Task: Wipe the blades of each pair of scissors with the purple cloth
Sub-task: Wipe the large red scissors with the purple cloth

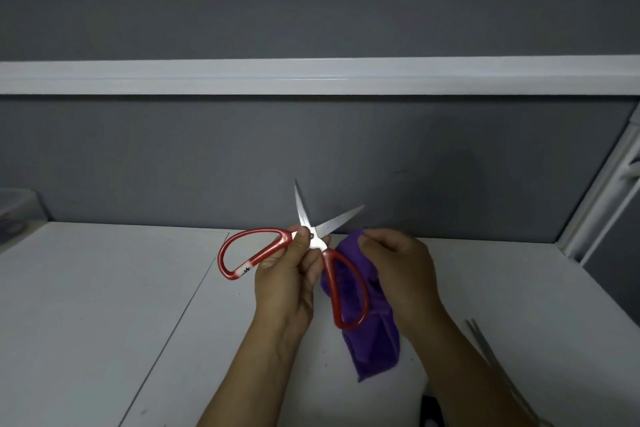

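Scissors (311, 240), red-handled, held above white table (104, 288), blades spread in V pointing away from person. Left hand (284, 277) pinches them at pivot, thumb on top. Right hand (398, 270), fingers curled round bunched purple cloth (375, 340), sits just right of pivot, under right-leaning blade; contact unclear. That blade runs up-right from pivot, nearest cloth hand. Second pair (485, 345) lies near table's right edge.

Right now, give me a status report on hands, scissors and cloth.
Left hand grips red scissors at the pivot, blades spread. Right hand holds purple cloth beside them, contact unclear. Second scissors lie on table, far right, out of the way.
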